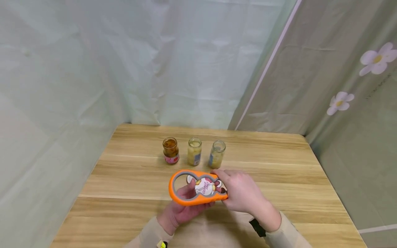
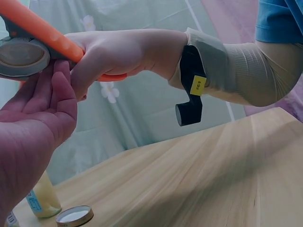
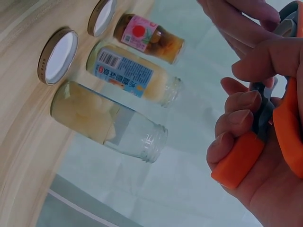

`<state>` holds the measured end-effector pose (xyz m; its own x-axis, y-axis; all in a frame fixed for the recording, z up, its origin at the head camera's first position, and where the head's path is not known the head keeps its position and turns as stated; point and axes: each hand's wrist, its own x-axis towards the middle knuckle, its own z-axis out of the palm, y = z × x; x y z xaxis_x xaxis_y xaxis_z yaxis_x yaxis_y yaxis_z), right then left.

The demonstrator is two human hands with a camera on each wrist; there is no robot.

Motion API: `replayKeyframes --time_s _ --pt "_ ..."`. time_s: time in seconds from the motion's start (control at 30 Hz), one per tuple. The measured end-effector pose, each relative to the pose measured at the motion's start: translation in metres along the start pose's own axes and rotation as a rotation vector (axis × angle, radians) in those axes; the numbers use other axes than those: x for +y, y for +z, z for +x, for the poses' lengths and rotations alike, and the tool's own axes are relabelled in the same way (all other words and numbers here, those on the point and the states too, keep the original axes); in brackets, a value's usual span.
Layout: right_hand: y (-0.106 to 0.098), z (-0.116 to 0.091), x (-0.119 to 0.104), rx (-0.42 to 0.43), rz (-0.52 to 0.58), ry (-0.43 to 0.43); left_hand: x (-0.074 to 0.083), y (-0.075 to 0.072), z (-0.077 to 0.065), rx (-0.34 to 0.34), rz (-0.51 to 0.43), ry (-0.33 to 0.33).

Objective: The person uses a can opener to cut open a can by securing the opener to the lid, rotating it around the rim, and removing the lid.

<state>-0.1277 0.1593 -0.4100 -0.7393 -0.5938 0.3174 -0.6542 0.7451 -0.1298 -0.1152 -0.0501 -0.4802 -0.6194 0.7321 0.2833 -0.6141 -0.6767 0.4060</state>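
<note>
An orange-and-grey jar opener (image 1: 177, 200) with several round openings is held above the table's near side. My right hand (image 1: 243, 191) grips its narrow end, fingers curled round the orange handle (image 3: 239, 161). In its middle opening sits a printed jar lid (image 1: 204, 186). From below, my left hand (image 1: 186, 210) holds the lid, its thumb showing through the large opening; in the left wrist view the fingers (image 2: 42, 92) meet the lid's underside. Behind stand three lidless glass jars: a brown-filled jar (image 1: 170, 150) and two pale-filled jars, the middle (image 1: 194, 151) and right (image 1: 217, 154).
Two loose lids lie on the wooden table before the jars, a nearer lid (image 3: 57, 56) and a farther lid (image 3: 102, 17). Pale curtains (image 1: 198, 69) hang behind and beside the wooden table (image 1: 118, 193).
</note>
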Motion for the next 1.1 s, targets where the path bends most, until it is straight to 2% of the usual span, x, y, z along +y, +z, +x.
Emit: replayKeyframes --time_s 0.53,0.73,0.97,1.1 --pt "0.003 -0.003 0.0 -0.009 0.006 -0.001 0.004 -0.003 -0.004 0.051 -0.027 -0.04" --pt "0.003 -0.002 0.001 -0.011 0.02 -0.003 0.007 0.0 -0.003 0.062 0.032 -0.05" --pt "0.004 -0.001 0.001 -0.027 0.024 -0.001 0.008 0.003 -0.003 0.121 0.079 -0.024" --pt "0.004 -0.002 0.003 0.004 0.011 -0.01 0.01 0.004 -0.002 0.145 0.132 -0.028"
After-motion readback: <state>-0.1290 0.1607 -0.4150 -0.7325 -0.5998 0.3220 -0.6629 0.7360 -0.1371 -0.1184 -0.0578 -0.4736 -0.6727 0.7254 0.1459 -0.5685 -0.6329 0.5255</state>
